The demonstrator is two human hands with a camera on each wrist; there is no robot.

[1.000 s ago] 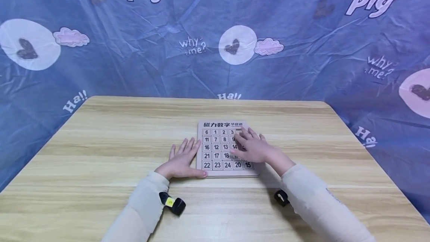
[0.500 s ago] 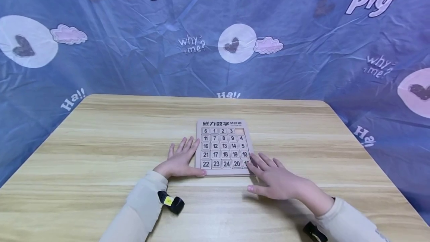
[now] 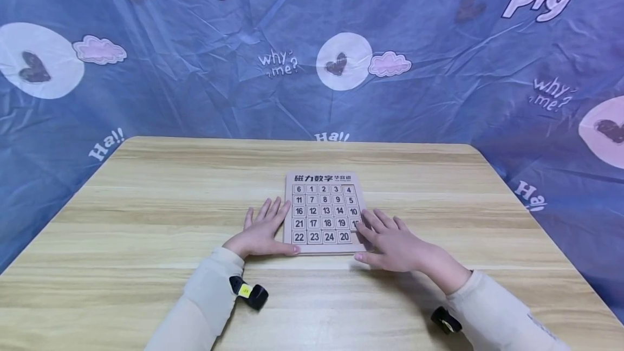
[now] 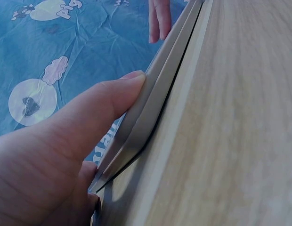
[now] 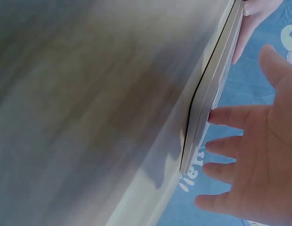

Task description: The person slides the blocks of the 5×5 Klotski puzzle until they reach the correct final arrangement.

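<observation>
A number slide puzzle (image 3: 322, 248) with a pale frame lies on the table in the head view. Its tiles form a grid, and the bare slot shows at the bottom right corner. My left hand (image 3: 258, 236) lies along the puzzle's left side, fingers spread straight and thumb on the lower left corner; the left wrist view shows that thumb (image 4: 120, 92) pressing the frame. With a fingertip on the partly covered tile 15 (image 3: 354, 223), my right hand (image 3: 397, 245) reaches over the right edge. Its other fingers (image 5: 223, 147) stay extended in the right wrist view.
The puzzle rests mid-table on a wood-grain tabletop (image 3: 170, 188). A blue printed cloth (image 3: 234, 96) hangs behind the table's far edge. Black wrist cameras sit by the left cuff (image 3: 253, 296) and the right cuff (image 3: 446, 320).
My right hand has drawn back from the upper right tiles, then moved slightly up. Tiles 4, 5, 10 and 15 have slid up, shifting the gap from top right to bottom right.
</observation>
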